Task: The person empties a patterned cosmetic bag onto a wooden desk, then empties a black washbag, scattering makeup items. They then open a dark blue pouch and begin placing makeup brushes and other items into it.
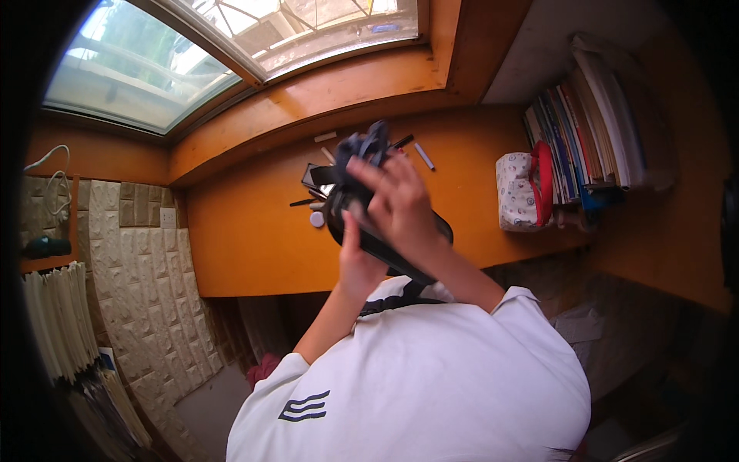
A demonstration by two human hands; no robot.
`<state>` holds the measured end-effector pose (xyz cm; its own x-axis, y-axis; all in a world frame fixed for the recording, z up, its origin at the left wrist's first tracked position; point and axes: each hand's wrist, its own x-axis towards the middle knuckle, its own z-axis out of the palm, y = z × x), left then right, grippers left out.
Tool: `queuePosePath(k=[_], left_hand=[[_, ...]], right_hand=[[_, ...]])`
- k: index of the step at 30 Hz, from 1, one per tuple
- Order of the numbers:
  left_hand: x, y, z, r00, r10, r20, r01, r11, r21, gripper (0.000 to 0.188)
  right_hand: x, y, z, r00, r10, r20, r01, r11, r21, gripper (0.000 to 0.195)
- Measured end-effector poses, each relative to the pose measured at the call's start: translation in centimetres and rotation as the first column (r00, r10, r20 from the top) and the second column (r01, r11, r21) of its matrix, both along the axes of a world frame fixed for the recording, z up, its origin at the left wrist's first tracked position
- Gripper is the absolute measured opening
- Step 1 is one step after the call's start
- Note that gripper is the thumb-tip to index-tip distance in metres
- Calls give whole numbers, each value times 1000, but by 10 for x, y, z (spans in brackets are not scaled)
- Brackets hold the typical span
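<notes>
My left hand (358, 260) grips the near side of a black bag or case (404, 263), its thumb up along the rim. Above the bag, my right hand (401, 202) is blurred and has its fingers against a crumpled dark grey-blue cloth (364, 150). The bag hangs over the orange wooden desk (248, 248), tilted, and its inside is mostly hidden by my hands. Behind and beside it on the desk lie a white pen (424, 156), a black pen (402, 141), a small round white container (317, 219) and several small items partly covered by the bag.
A white patterned pouch with a red handle (515, 193) stands at the right, against a row of books (568, 133). The window sill (300, 104) bounds the desk's far side. A small white block (325, 137) lies near it. Stacked papers (60, 317) are at far left.
</notes>
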<state>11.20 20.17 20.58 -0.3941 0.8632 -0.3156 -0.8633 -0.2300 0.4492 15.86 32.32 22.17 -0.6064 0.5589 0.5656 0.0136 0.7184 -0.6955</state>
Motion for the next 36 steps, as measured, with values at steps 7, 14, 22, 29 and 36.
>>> queuePosePath(k=[7, 14, 22, 29, 36], left_hand=[[-13, -9, 12, 998, 30, 48, -42, 958, 282, 55], [-33, 5, 27, 995, 81, -55, -57, 936, 346, 56], [-43, -1, 38, 982, 159, -100, -132, 963, 235, 60], [-44, 6, 33, 968, 182, -170, -127, 949, 288, 62], [-26, 2, 36, 864, -56, -500, 106, 992, 73, 65]], right_hand=[[12, -19, -5, 998, -52, -31, 52, 998, 22, 35], [30, -44, -2, 998, 40, -52, -37, 998, 56, 36], [43, 39, -61, 982, -174, -76, 70, 705, -705, 29], [82, -15, -10, 993, -54, 101, 60, 997, -55, 60], [76, 5, -24, 989, -77, 128, 56, 986, 155, 44]])
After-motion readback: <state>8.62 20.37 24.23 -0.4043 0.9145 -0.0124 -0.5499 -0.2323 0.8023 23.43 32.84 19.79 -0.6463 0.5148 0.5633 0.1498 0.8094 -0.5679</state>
